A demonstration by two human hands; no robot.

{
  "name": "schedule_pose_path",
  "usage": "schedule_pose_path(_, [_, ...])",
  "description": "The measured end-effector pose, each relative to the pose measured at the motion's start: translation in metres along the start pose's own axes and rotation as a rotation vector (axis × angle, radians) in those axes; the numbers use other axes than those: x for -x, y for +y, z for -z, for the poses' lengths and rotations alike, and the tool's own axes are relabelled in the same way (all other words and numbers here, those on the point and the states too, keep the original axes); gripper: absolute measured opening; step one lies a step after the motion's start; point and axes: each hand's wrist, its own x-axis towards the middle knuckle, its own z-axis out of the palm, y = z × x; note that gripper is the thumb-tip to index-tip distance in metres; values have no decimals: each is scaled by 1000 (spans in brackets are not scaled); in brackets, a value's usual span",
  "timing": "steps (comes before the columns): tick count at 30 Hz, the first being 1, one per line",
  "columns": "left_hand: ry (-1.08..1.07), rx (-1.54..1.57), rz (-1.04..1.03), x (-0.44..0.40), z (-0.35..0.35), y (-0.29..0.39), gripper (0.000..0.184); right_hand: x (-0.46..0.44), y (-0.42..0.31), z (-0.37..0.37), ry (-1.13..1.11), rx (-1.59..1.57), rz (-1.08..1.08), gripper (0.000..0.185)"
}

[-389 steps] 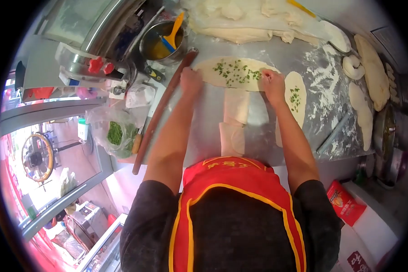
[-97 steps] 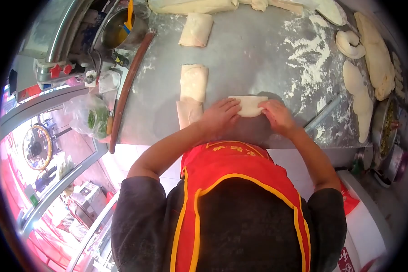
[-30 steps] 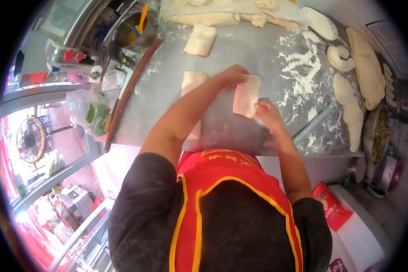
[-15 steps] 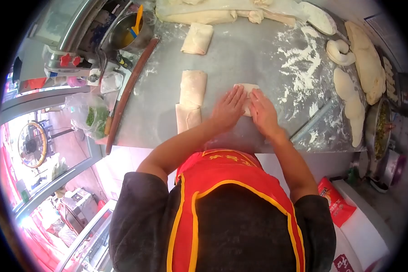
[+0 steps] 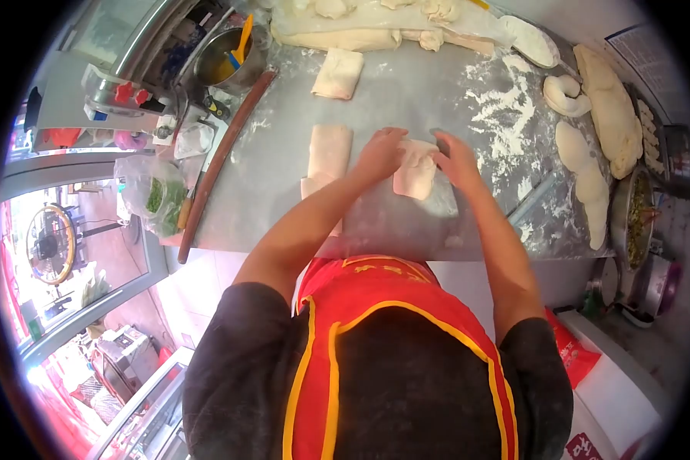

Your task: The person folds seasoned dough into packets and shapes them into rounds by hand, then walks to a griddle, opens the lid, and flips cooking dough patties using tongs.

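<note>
A small flattened piece of dough (image 5: 415,175) lies on the metal worktop between my hands, its far end uneven. My left hand (image 5: 381,156) is at its far left corner, fingers bent but apart from the thumb. At the far right corner is my right hand (image 5: 457,161), fingers spread and thumb close to the dough's edge. Whether the fingertips touch the dough is hard to see. Left of my left hand lies a folded dough slab (image 5: 330,149), overlapping another partly hidden by my forearm. Farther back sits one more folded dough piece (image 5: 337,74).
A long wooden rolling pin (image 5: 226,165) lies along the left edge, near a metal pot (image 5: 224,60) with an orange-handled brush. Dough rolls (image 5: 337,38) line the back. Loose flour (image 5: 506,107) covers the right side, beside large dough pieces (image 5: 609,107) and a filling bowl (image 5: 636,218).
My hands have moved from lying flat on the dough to its far corners, and farther apart. More of the dough's surface now shows. The whole view has shifted slightly.
</note>
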Motion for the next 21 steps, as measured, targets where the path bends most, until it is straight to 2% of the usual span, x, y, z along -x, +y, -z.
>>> schedule_pose_path(3, [-230,-60,134,-26,0,8,43,-22,-22,4,-369,1,-148,46])
schedule_pose_path(5, [-324,-107,157,-31,1,9,40,-22,-15,-2,-315,-7,-57,49])
schedule_pose_path(6, [-295,-71,157,-26,1,7,38,-18,-10,-6,-291,-11,-16,50])
schedule_pose_path(9, [-145,53,207,0,13,-4,34,11,3,-10,26,-53,59,51])
schedule_pose_path(11, [30,158,312,35,22,0,31,39,12,-15,88,-122,-110,46])
schedule_pose_path(13, [139,72,414,63,11,-9,31,70,17,-25,137,-247,-238,42])
schedule_pose_path(16, [-133,555,630,93,-19,-1,29,89,23,-37,222,-492,-330,39])
schedule_pose_path(19, [-453,895,540,96,-28,19,27,85,25,-37,312,-475,-354,41])
schedule_pose_path(20, [-296,698,520,88,-24,21,25,82,24,-36,313,-533,-384,41])
schedule_pose_path(21, [-77,478,357,76,-18,24,25,76,22,-35,313,-590,-413,40])
